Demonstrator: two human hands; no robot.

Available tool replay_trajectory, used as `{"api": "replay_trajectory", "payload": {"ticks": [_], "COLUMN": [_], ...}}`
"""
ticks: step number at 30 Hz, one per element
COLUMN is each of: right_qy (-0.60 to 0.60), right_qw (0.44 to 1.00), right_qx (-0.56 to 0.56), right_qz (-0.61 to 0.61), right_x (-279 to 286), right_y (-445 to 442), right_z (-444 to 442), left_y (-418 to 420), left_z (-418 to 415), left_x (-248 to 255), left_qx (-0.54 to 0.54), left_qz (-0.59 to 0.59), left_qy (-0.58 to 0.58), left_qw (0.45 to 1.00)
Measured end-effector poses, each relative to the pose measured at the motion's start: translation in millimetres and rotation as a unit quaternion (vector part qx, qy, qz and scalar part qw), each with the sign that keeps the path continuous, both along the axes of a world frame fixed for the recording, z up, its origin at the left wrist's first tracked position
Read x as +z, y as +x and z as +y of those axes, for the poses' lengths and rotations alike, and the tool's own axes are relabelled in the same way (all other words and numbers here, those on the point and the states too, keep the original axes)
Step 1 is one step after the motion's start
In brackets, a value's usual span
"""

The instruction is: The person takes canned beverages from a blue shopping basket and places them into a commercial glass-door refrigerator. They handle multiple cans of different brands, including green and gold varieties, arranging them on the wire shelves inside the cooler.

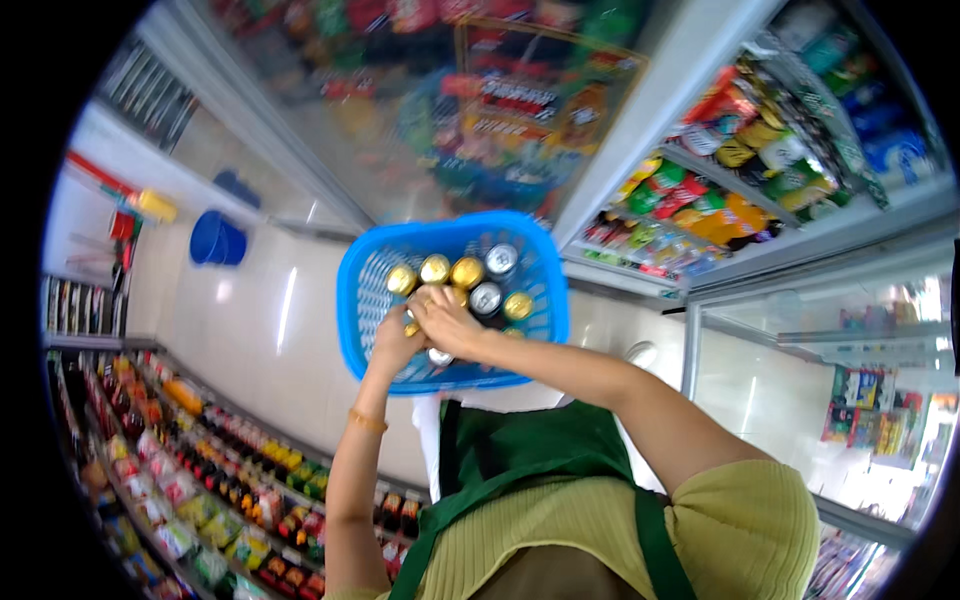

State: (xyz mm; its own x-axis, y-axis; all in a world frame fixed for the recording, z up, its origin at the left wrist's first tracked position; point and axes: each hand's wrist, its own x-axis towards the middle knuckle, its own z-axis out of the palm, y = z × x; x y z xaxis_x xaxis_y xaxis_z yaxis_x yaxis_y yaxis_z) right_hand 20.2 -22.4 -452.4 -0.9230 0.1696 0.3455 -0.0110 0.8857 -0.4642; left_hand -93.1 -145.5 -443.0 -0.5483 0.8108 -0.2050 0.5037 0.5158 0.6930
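A blue plastic basket (551, 300) holds several drink cans standing upright with their lids up. Some lids are gold, like the gold-topped can (402, 279) at the left and the gold-topped can (518, 305) at the right; others are silver, like the silver-topped can (501, 259) near the far side. Both hands reach into the basket and meet over the cans. My left hand (396, 337) is low at the left with a small gold lid showing beside its fingers. My right hand (450, 322) lies over it, fingers on the cans. Whether either hand grips a can is hidden.
Behind the basket stands a glass-doored cooler (585, 187). An open glass door (757, 375) is at the right, beside stocked cooler shelves (675, 157). Shelves of packaged goods (247, 480) curve along the lower left. A blue bucket (217, 238) stands on the tiled floor.
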Motion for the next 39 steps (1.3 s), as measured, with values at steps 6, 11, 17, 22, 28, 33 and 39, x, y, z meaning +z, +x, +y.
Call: {"api": "replay_trajectory", "payload": {"ticks": [6, 11, 17, 22, 28, 33, 39], "right_qy": [-0.012, 0.115, 0.304, 0.383, 0.358, 0.332, 0.239], "right_qw": [0.983, 0.923, 0.821, 0.675, 0.678, 0.757, 0.805], "right_qx": [-0.145, -0.299, -0.374, -0.545, -0.573, -0.489, -0.447], "right_qz": [0.115, 0.214, 0.305, 0.317, 0.289, 0.280, 0.308], "right_x": [139.2, 258.2, 369.2, 437.8, 449.8, 404.2, 391.1], "right_y": [103.5, 217.1, 334.2, 418.1, 428.3, 388.4, 313.2], "right_z": [124.7, 210.3, 323.0, 416.2, 437.7, 383.4, 380.6], "left_y": [67.8, 167.0, 275.4, 355.9, 389.7, 354.6, 247.3], "left_z": [149.9, 279.4, 412.1, 527.7, 568.2, 506.2, 462.9], "left_x": [155.8, 269.3, 372.3, 410.0, 411.1, 392.2, 388.0], "left_qx": [-0.118, -0.280, -0.390, -0.391, -0.337, -0.357, -0.261], "left_qz": [-0.044, -0.024, -0.010, 0.004, -0.002, 0.027, 0.097], "left_qy": [0.221, 0.388, 0.496, 0.501, 0.469, 0.515, 0.480], "left_qw": [0.967, 0.878, 0.776, 0.772, 0.816, 0.779, 0.832]}}
